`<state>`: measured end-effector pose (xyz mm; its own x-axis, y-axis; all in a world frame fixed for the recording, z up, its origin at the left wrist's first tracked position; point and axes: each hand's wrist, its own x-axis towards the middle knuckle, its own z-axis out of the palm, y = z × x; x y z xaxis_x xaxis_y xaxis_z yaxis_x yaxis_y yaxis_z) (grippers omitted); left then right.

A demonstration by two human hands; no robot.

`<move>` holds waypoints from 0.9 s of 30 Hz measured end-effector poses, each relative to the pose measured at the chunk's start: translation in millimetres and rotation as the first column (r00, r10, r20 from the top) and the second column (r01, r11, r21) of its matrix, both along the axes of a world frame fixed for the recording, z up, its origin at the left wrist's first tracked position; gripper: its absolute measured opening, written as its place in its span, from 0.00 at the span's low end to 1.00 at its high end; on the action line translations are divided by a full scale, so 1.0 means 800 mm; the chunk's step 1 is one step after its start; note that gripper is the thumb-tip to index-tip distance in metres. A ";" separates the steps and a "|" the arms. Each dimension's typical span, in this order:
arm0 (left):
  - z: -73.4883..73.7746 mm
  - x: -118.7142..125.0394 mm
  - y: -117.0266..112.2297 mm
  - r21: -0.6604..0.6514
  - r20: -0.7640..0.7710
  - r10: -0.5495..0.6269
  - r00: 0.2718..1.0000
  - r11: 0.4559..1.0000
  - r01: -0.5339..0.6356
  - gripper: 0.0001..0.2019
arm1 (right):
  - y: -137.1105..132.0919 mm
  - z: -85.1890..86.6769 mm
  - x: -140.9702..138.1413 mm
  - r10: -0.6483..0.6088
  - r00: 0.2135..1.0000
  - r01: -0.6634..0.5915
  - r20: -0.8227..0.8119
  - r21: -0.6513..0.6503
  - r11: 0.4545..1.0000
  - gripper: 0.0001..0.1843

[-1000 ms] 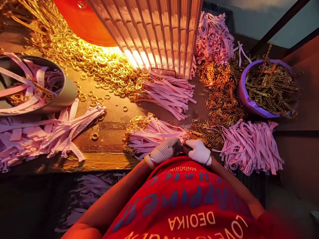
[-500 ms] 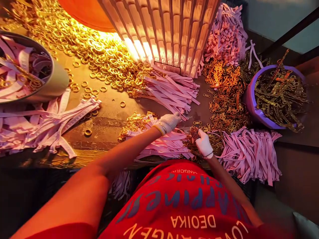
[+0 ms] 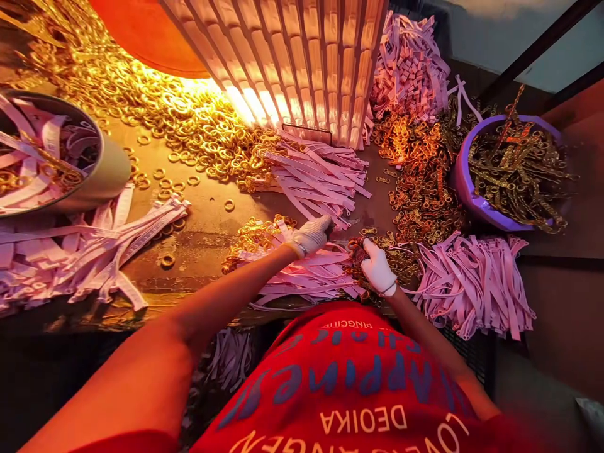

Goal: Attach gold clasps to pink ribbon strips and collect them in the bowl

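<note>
My left hand, in a white knit glove, reaches over the front pile of pink straps. Its fingers are pressed together at the near ends of the farther pink straps; whether a strap is between them is hidden. My right hand, gloved in white, is closed at the right end of the front pile. Dark brown stuff shows at its fingers, too unclear to name. Small brass links lie just beyond it. Gold rings lie at the left of the front pile.
A heap of gold rings spreads under an orange lamp shade. Beside it stands a ribbed panel. A bucket of straps is at left, a purple tub of brass chains at right. More pink straps overhang the front edge.
The camera view has shifted slightly. My right hand has moved a little left, closer to my left hand. My left hand stays at the strap ends.
</note>
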<state>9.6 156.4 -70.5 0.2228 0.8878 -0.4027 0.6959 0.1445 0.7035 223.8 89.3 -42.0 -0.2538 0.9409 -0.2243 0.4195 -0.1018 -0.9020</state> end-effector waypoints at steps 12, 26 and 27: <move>0.089 0.015 -0.118 -0.454 0.584 0.470 0.662 0.865 -0.213 0.19 | -0.014 0.086 -0.042 0.348 0.561 -0.480 0.751 -0.047 0.876 0.17; 0.088 0.007 -0.144 -0.311 0.511 0.256 0.821 0.945 -0.101 0.18 | -0.027 0.107 -0.031 0.473 0.581 -0.527 0.662 -0.137 0.839 0.22; 0.089 0.010 -0.149 -0.297 0.509 0.272 0.817 0.946 -0.130 0.18 | -0.024 0.111 -0.030 0.501 0.580 -0.522 0.643 -0.179 0.834 0.25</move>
